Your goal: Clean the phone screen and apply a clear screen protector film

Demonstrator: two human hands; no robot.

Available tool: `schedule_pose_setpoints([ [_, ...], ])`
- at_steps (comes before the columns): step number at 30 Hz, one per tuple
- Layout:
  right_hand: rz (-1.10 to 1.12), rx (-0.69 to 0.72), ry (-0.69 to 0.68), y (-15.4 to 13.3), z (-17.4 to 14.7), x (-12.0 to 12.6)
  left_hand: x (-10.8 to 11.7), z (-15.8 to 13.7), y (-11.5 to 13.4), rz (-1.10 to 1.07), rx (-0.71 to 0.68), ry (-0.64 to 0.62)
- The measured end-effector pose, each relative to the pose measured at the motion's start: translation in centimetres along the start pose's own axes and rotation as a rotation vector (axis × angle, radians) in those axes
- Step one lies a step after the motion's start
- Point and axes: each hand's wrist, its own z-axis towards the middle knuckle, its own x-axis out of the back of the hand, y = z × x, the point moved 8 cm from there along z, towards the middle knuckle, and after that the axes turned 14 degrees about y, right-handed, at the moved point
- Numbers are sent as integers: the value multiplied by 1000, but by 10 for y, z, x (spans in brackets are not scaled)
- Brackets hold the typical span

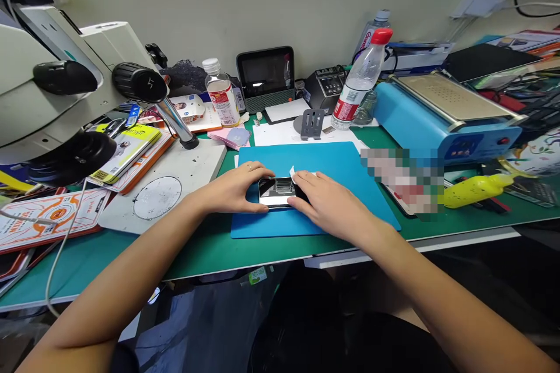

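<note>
A phone (277, 193) with a dark, glossy, reflecting face lies crosswise on the blue mat (336, 163). My left hand (231, 189) grips its left end, thumb on the near edge and fingers along the far edge. Over the right end of the phone lies my right hand (326, 201), its thumb near the close edge and its fingers bent together. A thin white piece, like a wipe or paper (292, 172), sticks out beside the right index finger; most of it is hidden under that hand. The phone's right end is covered too.
At the left, a microscope (65, 99) overhangs its pale base (196, 169). Bottles (223, 96), a dark-screened device (265, 73) and a phone stand (312, 124) stand behind the mat. To the right are a blue heating-plate machine (420, 122) and a yellow squeeze bottle (476, 189).
</note>
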Motion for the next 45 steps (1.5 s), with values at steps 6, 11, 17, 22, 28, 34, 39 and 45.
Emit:
schedule_pose_setpoints([
  [6,23,-82,-83,34,-10,13,0,1,1,18,-6,10],
  [11,-19,56,64,9,-29,16,1,1,2,2,-13,20],
  [17,-67,137,169,-12,-24,18,3,1,3,-15,-2,24],
  [22,-73,169,144,-11,-16,16,0,1,0,-13,17,-6],
  [28,-32,103,76,-3,4,4,0,0,0,-41,22,-5],
  [34,-66,51,182,24,-12,9,0,1,0,-35,40,-20],
  [39,-74,80,282,21,-43,16,0,1,0,-29,29,-10],
  [45,-48,53,227,15,-24,18,1,1,-1,-41,34,-1],
])
